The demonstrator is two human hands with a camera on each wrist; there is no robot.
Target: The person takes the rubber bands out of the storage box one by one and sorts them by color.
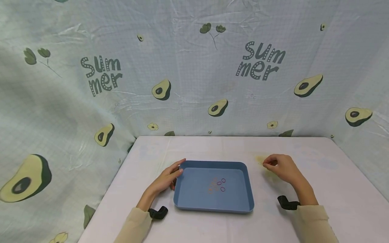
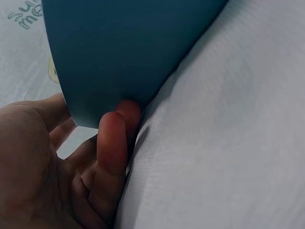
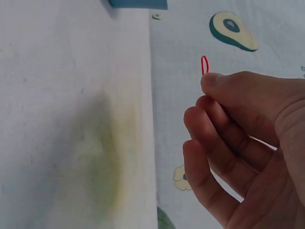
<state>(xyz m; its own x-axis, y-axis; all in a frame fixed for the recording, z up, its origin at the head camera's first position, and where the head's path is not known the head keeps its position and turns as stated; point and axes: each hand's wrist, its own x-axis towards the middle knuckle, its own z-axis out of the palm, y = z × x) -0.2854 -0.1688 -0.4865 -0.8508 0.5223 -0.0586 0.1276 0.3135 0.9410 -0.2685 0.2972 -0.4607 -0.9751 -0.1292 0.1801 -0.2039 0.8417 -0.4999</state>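
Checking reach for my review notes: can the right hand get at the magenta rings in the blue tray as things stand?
Probably yes: only the low wall of the blue tray lies between the right hand and the magenta rings, though the red loop that hand pinches might hinder picking.

Table (image 1: 194, 226): is standing there, a curtain (image 1: 188, 67) hanging behind it and to both sides.
Tray (image 1: 212, 210): is lying on the table, between left hand (image 1: 164, 179) and right hand (image 1: 283, 167).
Bands (image 1: 219, 183): are lying in the tray, about its middle.
Left hand: is holding the tray's left side, near the far corner.
Right hand: is holding a single band (image 3: 202, 66) over the table, right of the tray.
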